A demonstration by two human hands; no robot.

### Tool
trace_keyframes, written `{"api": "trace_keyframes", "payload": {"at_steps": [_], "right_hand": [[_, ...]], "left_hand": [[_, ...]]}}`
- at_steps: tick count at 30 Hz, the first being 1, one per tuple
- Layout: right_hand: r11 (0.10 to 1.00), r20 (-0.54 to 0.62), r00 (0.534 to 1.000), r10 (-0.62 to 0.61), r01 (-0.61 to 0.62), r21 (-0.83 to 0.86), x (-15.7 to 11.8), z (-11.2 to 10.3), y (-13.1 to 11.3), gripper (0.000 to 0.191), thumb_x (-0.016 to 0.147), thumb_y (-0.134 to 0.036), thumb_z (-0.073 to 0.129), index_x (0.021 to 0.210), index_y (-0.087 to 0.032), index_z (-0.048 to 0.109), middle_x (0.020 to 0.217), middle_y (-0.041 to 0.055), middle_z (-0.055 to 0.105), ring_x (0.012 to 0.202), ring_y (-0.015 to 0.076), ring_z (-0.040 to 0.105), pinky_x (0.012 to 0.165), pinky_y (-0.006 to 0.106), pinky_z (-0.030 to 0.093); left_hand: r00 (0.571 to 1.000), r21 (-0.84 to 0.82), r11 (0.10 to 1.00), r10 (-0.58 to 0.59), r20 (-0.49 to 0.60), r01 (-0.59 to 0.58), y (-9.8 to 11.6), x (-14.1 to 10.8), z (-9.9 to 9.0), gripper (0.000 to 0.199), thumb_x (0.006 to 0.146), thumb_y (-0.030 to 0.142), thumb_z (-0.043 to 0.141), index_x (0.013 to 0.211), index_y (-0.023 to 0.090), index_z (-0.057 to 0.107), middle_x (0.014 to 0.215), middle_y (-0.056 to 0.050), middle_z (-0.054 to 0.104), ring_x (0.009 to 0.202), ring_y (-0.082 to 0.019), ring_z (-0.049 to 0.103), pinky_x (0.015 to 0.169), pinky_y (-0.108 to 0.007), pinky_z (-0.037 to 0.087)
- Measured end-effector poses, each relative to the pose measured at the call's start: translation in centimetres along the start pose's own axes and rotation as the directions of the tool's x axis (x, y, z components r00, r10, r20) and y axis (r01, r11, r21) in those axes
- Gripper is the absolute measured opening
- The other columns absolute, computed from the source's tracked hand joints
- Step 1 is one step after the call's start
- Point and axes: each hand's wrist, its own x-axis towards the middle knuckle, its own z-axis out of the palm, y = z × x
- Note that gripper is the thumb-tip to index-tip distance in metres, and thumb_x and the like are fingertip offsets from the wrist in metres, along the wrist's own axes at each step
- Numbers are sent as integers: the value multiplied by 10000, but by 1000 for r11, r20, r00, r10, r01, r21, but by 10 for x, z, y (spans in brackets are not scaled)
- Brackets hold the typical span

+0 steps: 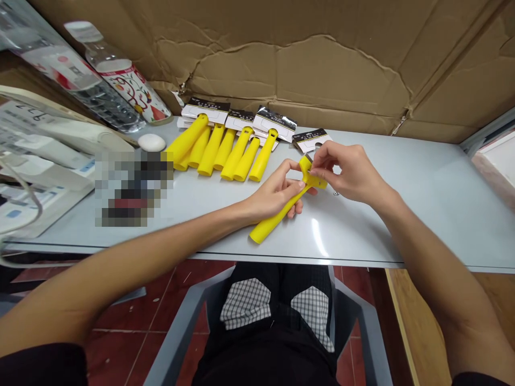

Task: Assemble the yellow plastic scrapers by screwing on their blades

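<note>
My left hand [277, 195] grips the yellow handle [273, 221] low over the surface [402, 214]; my right hand [346, 171] pinches its forked head [310, 174]. I'd best keep the handle steady and work with fingertips only, clear of the packed row [225, 153]

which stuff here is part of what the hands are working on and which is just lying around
In the work:
- yellow handle, held by the left hand
- its yellow head end, pinched by the right hand
- row of yellow handles on cards
- loose card

Lying about:
- plastic bottles
- white pebble-like lump
- papers
- cardboard at the back
</note>
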Motion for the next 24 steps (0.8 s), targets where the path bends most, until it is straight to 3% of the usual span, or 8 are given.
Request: {"api": "trace_keyframes", "payload": {"at_steps": [8, 17, 20, 24], "right_hand": [[990, -8, 999, -41, 40, -137, -2, 4, -1, 121, 964, -174, 665, 1024, -262, 608, 958, 26, 759, 850, 203, 686, 781, 371, 485], [994, 43, 997, 70, -66, -91, -4, 0, -7, 223, 946, -231, 707, 1154, -266, 633, 922, 31, 793, 838, 224, 686, 811, 408, 508], [991, 15, 995, 95, -93, -95, -3, 3, -8, 202, 956, -258, 713, 1144, -271, 641, 937, 36, 783, 852, 228, 685, 809, 408, 505], [990, -59, 997, 39, -47, -131, 0, 8, -6, 104, 975, -292, 679, 1074, -268, 661, 964, 43, 749, 863, 225, 667, 795, 398, 498]], "left_hand": [[1000, -6, 1000, -8, -27, 7, 3, -1, 1, 376, 1032, 361, 740, 1168, 282, 399, 876, 16, 779, 493, -78, 604, 476, -223, 453], [1000, 16, 1000, 14, -14, -14, 1, -1, 3, 370, 1036, 362, 736, 1143, 282, 391, 999, -25, 812, 485, -65, 585, 455, -231, 438], [1000, 6, 1000, 14, -6, -14, 1, 0, 2, 365, 1037, 354, 733, 1138, 282, 389, 996, -25, 811, 488, -66, 587, 459, -231, 440], [999, -49, 999, -24, 22, 25, 4, 0, 0, 388, 1021, 343, 753, 1141, 284, 388, 969, -17, 809, 497, -67, 592, 468, -221, 432]]}}
